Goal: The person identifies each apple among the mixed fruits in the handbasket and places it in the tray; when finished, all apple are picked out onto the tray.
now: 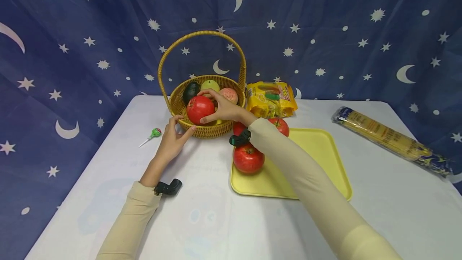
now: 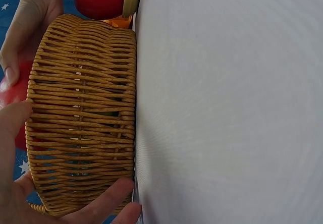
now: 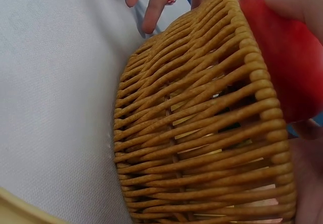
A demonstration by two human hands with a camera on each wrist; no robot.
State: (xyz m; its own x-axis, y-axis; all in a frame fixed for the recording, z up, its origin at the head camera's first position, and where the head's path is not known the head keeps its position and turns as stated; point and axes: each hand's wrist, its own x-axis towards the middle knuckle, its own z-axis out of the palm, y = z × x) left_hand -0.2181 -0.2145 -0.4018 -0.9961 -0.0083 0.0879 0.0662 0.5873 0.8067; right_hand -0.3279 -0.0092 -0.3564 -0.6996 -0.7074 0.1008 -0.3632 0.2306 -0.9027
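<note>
My right hand (image 1: 223, 107) grips a red apple (image 1: 200, 109) over the front of a wicker basket (image 1: 209, 132), its thumb and fingers spread round the fruit. In the right wrist view the apple (image 3: 287, 52) shows just behind the rim. At the basket's front left, my left hand (image 1: 171, 141) holds the rim, with the thumb on its front edge; its lower fingers (image 2: 108, 199) extend along the woven side near the table. Inside the basket lie an avocado (image 1: 190, 91), a green apple (image 1: 210, 86) and a pinkish peach-like fruit (image 1: 229, 96).
A yellow tray (image 1: 321, 163) at the right bears red apples (image 1: 249, 158), partly hidden by my right forearm. Behind it stands a yellow snack bag (image 1: 270, 97). A lollipop (image 1: 155, 133) lies left of the basket, and a long noodle packet (image 1: 390, 137) lies far right. The basket's tall handle (image 1: 202, 33) arches overhead.
</note>
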